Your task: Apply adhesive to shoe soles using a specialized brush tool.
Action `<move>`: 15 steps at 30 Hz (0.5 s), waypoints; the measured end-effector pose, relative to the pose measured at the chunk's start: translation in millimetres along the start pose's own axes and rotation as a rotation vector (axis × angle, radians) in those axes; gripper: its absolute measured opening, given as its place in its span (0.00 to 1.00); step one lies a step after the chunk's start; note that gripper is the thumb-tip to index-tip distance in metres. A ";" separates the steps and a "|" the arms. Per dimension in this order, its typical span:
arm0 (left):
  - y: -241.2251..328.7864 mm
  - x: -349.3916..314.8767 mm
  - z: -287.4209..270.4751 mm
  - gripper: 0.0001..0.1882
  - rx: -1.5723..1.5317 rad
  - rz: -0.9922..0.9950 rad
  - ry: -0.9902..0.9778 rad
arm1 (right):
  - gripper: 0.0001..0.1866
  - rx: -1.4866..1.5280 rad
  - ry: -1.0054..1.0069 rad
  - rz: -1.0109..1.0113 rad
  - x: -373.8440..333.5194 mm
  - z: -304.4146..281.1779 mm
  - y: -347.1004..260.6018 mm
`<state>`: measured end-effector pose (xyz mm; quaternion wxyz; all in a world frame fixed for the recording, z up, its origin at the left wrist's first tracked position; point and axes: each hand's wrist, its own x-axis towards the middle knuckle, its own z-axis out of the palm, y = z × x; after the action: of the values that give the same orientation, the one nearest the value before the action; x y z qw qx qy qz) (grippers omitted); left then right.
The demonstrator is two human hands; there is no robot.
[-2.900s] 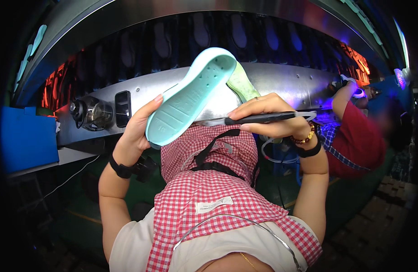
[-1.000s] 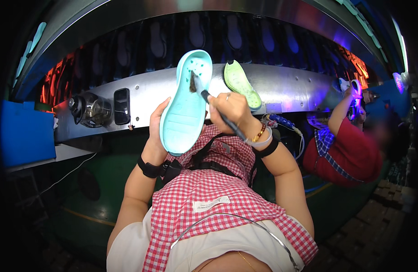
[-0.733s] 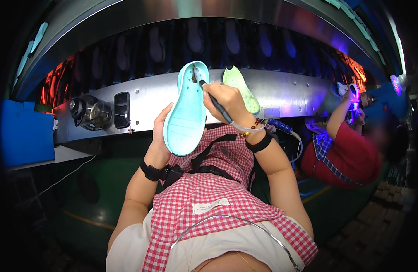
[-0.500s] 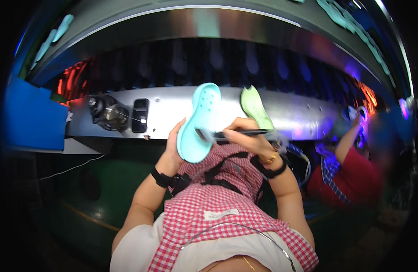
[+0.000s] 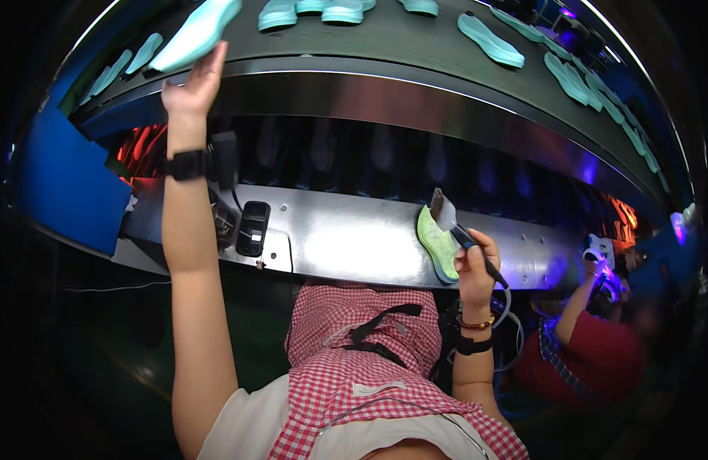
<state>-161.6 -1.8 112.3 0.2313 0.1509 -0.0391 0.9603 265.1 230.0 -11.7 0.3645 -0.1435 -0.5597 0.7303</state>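
Observation:
High at the left, over the far belt, my left hand [image 5: 193, 90] reaches out to a turquoise shoe sole [image 5: 199, 34]. Its fingers are at the sole's near edge and partly hidden, and the sole is tilted. My right hand [image 5: 477, 264] is closed around the black handle of a flat brush [image 5: 444, 215], bristles pointing up and away. A thin tube or cord hangs by the handle's lower end. Beneath and beside the brush, a light green shoe sole [image 5: 437, 249] with a bluish edge lies on the metal bench [image 5: 346, 230].
Several turquoise soles [image 5: 490, 42] lie along the dark belt [image 5: 400, 42]. A black tray [image 5: 253, 228] stands on the bench, beside a jar-like container [image 5: 223, 222] partly behind my left arm. A blue panel [image 5: 70, 192] rises at the left. Another person in red [image 5: 599, 345] works at the right.
My left hand has carried the turquoise sole from the bench up and left to the belt. The right hand has drawn the brush off that sole, moving right, beside the green one.

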 end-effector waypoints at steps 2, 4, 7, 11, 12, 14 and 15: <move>-13.4 26.6 7.8 0.38 0.077 0.287 0.391 | 0.16 -0.249 0.007 -0.140 -1.7 10.3 -7.8; -19.6 41.1 14.8 0.36 0.473 0.091 0.334 | 0.16 -0.462 -0.013 -0.299 -1.0 6.4 -4.1; -52.1 49.8 51.2 0.33 1.138 -0.122 0.226 | 0.15 -0.507 0.009 -0.270 1.0 0.2 -6.7; -81.1 97.1 58.2 0.37 2.290 -0.249 -0.112 | 0.16 -0.555 0.086 -0.310 6.2 -16.0 1.0; -83.4 114.5 51.7 0.39 2.486 -0.248 -0.191 | 0.16 -0.571 0.109 -0.324 5.9 -15.4 2.2; -85.3 145.3 38.4 0.42 2.580 -0.278 -0.246 | 0.17 -0.726 0.113 -0.438 9.3 -6.6 -9.2; -90.8 157.0 33.1 0.45 2.677 -0.303 -0.275 | 0.17 -0.881 0.092 -0.568 10.4 -6.8 -13.1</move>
<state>-244.2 142.1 192.6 0.0052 0.3551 0.9123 0.2041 267.0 243.4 0.1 0.4775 -0.1579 -0.8138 0.2912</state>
